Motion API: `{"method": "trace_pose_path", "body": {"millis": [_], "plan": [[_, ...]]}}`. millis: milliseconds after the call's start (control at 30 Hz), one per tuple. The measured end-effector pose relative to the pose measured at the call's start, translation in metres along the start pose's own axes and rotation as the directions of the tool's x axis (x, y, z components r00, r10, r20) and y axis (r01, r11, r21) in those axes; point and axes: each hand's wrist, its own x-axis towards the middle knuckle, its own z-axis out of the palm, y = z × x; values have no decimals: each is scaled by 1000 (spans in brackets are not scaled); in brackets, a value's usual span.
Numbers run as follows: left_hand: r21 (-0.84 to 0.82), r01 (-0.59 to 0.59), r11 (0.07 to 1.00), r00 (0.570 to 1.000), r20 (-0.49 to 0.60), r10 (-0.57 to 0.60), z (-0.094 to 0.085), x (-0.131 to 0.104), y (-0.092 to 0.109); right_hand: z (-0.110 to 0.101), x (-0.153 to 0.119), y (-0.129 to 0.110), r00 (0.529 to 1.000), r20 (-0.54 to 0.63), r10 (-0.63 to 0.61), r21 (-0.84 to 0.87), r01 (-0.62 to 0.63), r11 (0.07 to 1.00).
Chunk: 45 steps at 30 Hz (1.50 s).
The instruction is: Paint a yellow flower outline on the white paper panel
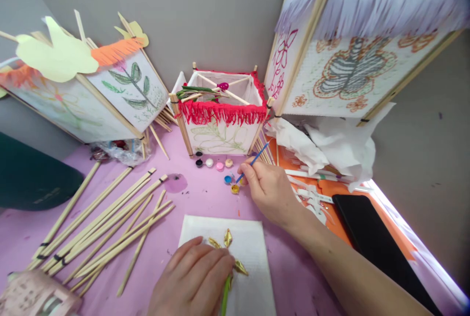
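Note:
My right hand [262, 186] is closed on a thin blue paintbrush [253, 161], its tip down at a small pot of yellow paint [235, 189]. A blue paint pot [227, 179] is beside it. Low in the view, my left hand [200, 277] lies over a white sheet [253, 237], fingers together and bent over a flower with shiny gold petals [228, 238] and a green stem [225, 296]. The hand covers part of the flower, and whether its fingers grip it is hidden.
Black, white, pink and peach paint pots [219, 166] stand before a red-fringed paper lantern [223, 135]. Wooden sticks [110, 208] lie left, near a dark green object [36, 174]. Larger lanterns [128, 91] stand behind. A black phone-like slab [378, 247] and crumpled white paper [304, 145] are right.

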Motion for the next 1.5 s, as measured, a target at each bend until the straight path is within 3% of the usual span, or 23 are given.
{"method": "trace_pose_path", "body": {"millis": [200,333,500,900,1100,1333,1500], "plan": [[1,-4,1000,1000,-17,4,4,0,1,-2,0,0,998,-2,68,30,-68,997],[-6,61,998,981,-185,-61,9,1,3,-2,0,0,999,-27,31,-21,-32,999],[10,-27,1000,1000,-16,27,3,1,-1,0,-1,-2,999,-19,41,18,-41,999],[11,-11,1000,999,-35,12,-1,4,1,-4,-1,-4,999,36,22,114,-26,993],[8,-5,1000,999,-40,6,-2,4,1,-5,-2,-3,997,51,-58,91,53,994],[26,-6,1000,999,-41,7,-1,2,1,-4,-2,-3,995,31,-99,28,99,995],[13,-16,1000,999,-41,17,0,4,0,-3,-1,-3,999,-21,-48,39,49,998]]}}
